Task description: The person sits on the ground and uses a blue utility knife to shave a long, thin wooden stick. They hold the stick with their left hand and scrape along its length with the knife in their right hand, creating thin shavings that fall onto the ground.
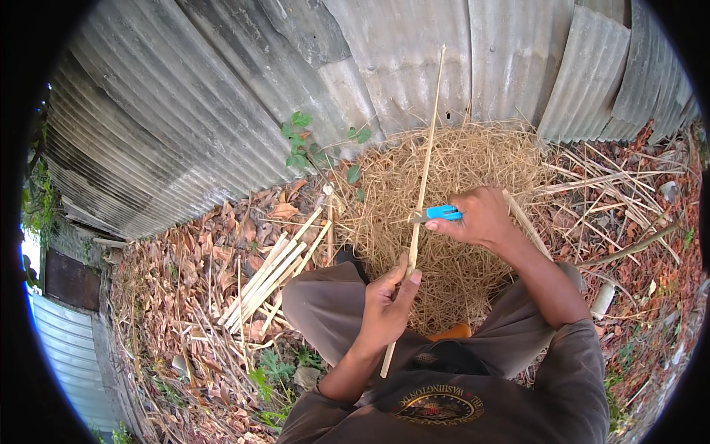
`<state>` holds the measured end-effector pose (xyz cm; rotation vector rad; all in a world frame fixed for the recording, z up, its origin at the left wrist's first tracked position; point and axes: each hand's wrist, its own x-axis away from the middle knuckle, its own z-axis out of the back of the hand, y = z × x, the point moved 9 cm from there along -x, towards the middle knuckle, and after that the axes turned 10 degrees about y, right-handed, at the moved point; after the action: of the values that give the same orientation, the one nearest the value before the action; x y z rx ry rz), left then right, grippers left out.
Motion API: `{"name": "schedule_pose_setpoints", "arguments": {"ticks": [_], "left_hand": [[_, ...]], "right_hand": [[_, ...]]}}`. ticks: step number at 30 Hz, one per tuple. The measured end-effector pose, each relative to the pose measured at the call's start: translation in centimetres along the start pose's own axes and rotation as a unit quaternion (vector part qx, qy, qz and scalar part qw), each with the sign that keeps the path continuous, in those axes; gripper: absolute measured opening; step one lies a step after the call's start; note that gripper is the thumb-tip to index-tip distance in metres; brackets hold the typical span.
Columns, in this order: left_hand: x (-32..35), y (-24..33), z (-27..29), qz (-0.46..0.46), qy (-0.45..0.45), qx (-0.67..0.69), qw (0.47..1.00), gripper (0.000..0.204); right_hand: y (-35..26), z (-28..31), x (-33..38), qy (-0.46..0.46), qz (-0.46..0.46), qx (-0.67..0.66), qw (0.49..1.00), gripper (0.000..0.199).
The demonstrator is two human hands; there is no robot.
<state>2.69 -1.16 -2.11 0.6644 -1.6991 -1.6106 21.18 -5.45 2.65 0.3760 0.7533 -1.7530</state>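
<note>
A long, thin pale strip of wood or bamboo [427, 166] runs from my lap up toward the metal wall. My left hand [389, 302] pinches it near its lower end, thumb on one side and fingers on the other. In my right hand [481, 217] is a blue-handled utility knife [442, 213], closed in the fist with the thumb along the handle. Its short blade lies against the strip, a little above my left hand. A heap of curled shavings [458, 170] spreads beneath the strip and between my legs.
Split pale sticks [270, 277] lie in a bundle on dry leaves to the left. More thin strips [614, 177] are scattered at the right, near a pale cylinder [603, 300]. A corrugated metal wall [244, 89] stands across the far side, with a small green plant [299, 140] before it.
</note>
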Motion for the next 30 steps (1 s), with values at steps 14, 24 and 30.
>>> {"name": "schedule_pose_setpoints", "arguments": {"ticks": [14, 24, 30], "left_hand": [[2.1, 0.8, 0.5, -0.054, -0.04, -0.066, 0.996, 0.036], [5.9, -0.5, 1.8, -0.027, -0.036, -0.018, 0.999, 0.028], [8.7, -0.7, 2.6, -0.004, -0.084, -0.082, 0.993, 0.027]], "right_hand": [[0.4, -0.2, -0.3, 0.053, 0.058, -0.004, 0.997, 0.07], [3.9, -1.1, 0.5, -0.033, -0.079, 0.038, 0.996, 0.078], [13.8, 0.2, 0.0, -0.013, -0.253, 0.06, 0.966, 0.084]]}}
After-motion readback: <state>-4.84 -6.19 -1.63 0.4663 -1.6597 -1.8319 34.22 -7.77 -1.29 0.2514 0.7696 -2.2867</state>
